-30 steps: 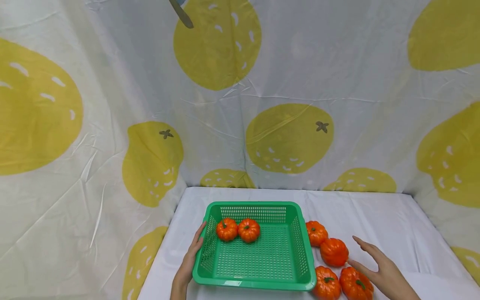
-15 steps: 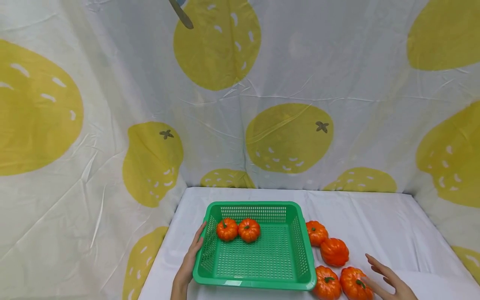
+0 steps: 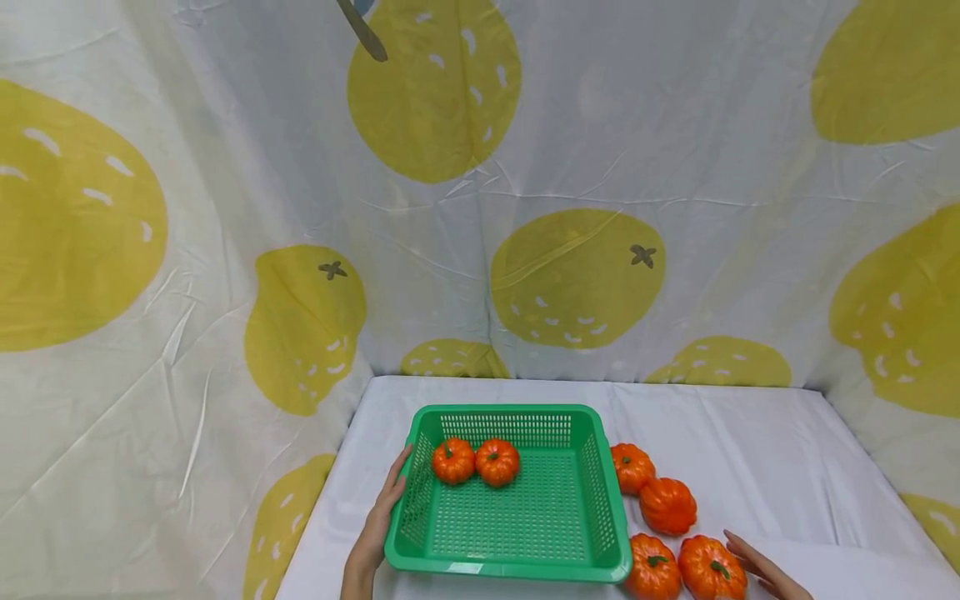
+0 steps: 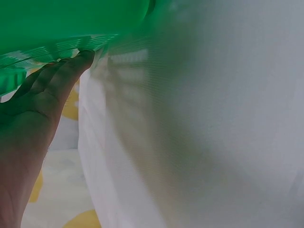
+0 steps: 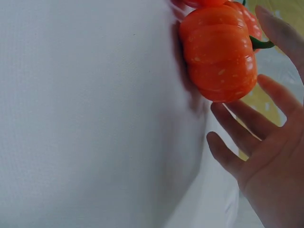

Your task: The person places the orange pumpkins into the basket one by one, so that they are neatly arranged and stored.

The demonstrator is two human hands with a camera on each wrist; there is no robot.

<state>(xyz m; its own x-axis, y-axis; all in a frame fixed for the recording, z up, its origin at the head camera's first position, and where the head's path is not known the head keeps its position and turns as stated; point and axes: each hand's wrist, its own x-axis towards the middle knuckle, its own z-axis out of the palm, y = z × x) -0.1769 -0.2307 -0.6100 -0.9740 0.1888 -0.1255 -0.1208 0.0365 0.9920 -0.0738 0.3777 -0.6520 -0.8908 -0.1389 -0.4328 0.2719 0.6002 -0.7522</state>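
Note:
A green plastic basket (image 3: 508, 570) stands on the white cloth, holding two small orange toy pumpkins, a left one (image 3: 453, 461) and a right one (image 3: 497, 462). Against its left wall lies my left hand (image 3: 375, 523), fingers straight along the outside; its thumb is hidden. On the right, my right hand (image 3: 767, 568) is spread beside the nearest pumpkin (image 3: 712, 570). In the right wrist view, the fingers and thumb reach around this pumpkin (image 5: 219, 54) without curling on it; whether a fingertip touches it I cannot tell.
More pumpkins sit along the basket's right side: a front one (image 3: 652, 568), a middle one (image 3: 667, 506) and a back one (image 3: 632, 468) partly behind the rim. A lemon-print curtain (image 3: 577, 275) encloses the table's back and sides.
My right hand has drawn back toward the front right, from near the middle pumpkin to the right side of the front right pumpkin. The left hand, basket and pumpkins have stayed put.

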